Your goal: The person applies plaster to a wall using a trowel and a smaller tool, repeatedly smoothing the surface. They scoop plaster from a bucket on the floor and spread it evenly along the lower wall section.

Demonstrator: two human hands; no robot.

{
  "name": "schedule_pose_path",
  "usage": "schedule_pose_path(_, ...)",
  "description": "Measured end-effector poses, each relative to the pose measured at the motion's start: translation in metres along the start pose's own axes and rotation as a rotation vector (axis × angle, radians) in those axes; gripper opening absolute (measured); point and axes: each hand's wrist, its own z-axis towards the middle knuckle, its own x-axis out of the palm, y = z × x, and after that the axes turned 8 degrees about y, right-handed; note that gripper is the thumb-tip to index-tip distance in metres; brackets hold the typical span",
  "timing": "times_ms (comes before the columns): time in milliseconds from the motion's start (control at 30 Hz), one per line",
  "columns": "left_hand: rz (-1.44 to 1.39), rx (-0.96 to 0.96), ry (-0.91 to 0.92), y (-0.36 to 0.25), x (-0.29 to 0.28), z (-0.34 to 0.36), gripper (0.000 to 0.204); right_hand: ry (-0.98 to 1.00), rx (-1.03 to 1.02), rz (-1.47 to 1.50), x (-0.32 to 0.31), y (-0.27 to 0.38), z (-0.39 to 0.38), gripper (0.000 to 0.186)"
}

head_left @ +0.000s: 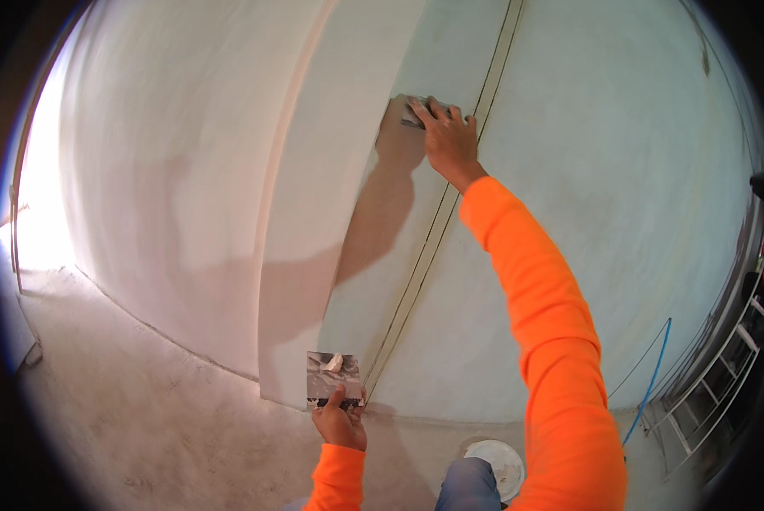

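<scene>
My right hand is raised against the pale wall, its fingers pressed over a flat grey putty knife. The blade lies against the wall's painted face, just left of a straight vertical strip edged with dark lines. Lower down, my left hand grips a broad, square metal putty knife by its near edge, thumb on top. A small lump of whitish putty sits on that blade, with smears around it.
A corner edge runs up the wall on the left. On the concrete floor a round white bucket stands beside my knee. At the right are a metal ladder and a thin blue rod. Bright light enters at far left.
</scene>
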Motion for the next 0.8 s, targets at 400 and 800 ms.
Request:
schedule_pose_path(400,0.027,0.033,0.009,0.002,0.007,-0.008,0.038,0.155,0.015,-0.012,0.03,0.067,-0.066,0.051)
schedule_pose_path(800,0.05,0.057,-0.01,0.002,0.011,-0.01,0.036,0.141,0.0,0.099,0.074,0.119,-0.145,0.052)
